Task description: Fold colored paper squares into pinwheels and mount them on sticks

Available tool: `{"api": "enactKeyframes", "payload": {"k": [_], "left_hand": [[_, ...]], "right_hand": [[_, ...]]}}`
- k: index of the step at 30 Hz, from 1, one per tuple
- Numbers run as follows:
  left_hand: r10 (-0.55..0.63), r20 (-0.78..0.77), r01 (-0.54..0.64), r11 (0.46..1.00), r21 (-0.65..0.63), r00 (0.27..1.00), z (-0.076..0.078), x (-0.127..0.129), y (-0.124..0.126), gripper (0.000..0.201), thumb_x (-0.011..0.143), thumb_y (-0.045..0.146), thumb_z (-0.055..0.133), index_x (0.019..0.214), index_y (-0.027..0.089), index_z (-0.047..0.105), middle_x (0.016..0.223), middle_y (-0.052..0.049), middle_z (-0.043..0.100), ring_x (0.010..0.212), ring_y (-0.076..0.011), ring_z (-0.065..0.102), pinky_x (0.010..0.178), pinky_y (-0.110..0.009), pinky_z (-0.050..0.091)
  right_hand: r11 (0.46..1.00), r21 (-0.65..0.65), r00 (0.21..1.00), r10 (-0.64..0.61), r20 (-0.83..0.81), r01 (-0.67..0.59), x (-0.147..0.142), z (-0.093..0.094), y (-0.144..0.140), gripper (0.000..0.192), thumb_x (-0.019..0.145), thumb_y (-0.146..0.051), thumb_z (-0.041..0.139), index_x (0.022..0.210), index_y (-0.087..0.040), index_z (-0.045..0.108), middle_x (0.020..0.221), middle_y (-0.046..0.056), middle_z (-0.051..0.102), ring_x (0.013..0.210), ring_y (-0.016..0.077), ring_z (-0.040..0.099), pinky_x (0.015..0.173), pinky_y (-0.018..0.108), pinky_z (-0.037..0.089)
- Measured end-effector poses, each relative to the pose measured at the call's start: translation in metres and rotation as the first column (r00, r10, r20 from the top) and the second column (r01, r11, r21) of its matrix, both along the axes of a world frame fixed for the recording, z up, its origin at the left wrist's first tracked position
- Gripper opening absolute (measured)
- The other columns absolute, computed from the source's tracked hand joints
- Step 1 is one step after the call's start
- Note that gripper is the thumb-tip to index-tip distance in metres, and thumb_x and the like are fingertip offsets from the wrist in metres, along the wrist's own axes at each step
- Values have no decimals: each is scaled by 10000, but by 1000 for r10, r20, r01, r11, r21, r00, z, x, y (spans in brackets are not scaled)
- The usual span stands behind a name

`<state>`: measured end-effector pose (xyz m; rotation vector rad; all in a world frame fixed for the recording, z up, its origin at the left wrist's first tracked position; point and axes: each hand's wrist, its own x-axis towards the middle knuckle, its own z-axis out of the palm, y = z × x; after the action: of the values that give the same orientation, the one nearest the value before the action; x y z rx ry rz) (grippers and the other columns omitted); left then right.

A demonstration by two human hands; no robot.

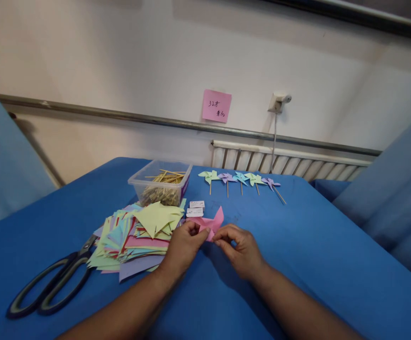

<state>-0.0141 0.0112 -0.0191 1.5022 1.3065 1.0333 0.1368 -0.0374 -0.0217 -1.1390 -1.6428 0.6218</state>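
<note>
Between my two hands, above the table, is a pink paper pinwheel [213, 224] with one blade standing up. My left hand [188, 242] pinches it from the left, thumb on its front. At its lower right edge, the thumb and forefinger of my right hand [240, 246] are pressed together on the paper. Any small thing between those fingertips is hidden. Left of my left hand lies a heap of coloured paper pieces [145, 231], with pale yellow-green ones on top. Two small white boxes [195, 208] stand just behind the pinwheel.
A clear plastic tub [145, 189] of thin wooden sticks [163, 191] stands behind the paper. Large scissors [55, 283] lie at the left. Several pinwheels on sticks [241, 178] line the far edge of the blue table [319, 245]. A radiator [286, 163] is beyond.
</note>
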Motion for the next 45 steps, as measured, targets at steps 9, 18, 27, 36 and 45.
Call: {"api": "enactKeyframes", "payload": {"k": [9,18,27,36,45], "left_hand": [[-95,1,95,995,-23,996,3,3,-7,287,648,400,651,577,171,492,510,78,436,493,-85,380,468,-205,292],[-91,157,111,986,-126,983,10,6,-14,285,636,384,670,573,177,484,450,92,431,407,-66,360,404,-192,275],[-91,191,122,980,-160,977,14,7,-16,298,651,379,668,578,182,457,448,94,423,407,-62,368,410,-189,279],[-101,165,125,982,-142,981,7,5,-11,302,650,390,667,582,182,459,457,86,430,426,-70,381,426,-198,287],[-94,148,114,984,-134,984,8,5,-10,305,630,391,680,569,177,472,459,87,432,417,-63,359,415,-193,271]], "right_hand": [[998,-52,999,-29,-44,27,-2,-2,0,91,782,-173,558,787,-193,647,721,-5,647,648,128,589,633,234,460],[993,-55,987,-112,-119,106,-3,-5,3,77,765,-237,602,725,-178,631,667,-12,602,582,115,532,562,221,426],[983,86,982,-169,89,162,-2,-3,-3,87,808,-183,565,730,-186,604,688,-9,566,635,124,524,614,237,401],[988,69,987,-144,76,139,-1,-3,-1,78,808,-163,555,753,-187,605,684,-18,545,623,119,507,599,231,398],[991,-11,991,-133,25,133,-2,-5,0,94,809,-200,542,759,-187,620,709,-1,591,636,133,539,606,240,419]]}}
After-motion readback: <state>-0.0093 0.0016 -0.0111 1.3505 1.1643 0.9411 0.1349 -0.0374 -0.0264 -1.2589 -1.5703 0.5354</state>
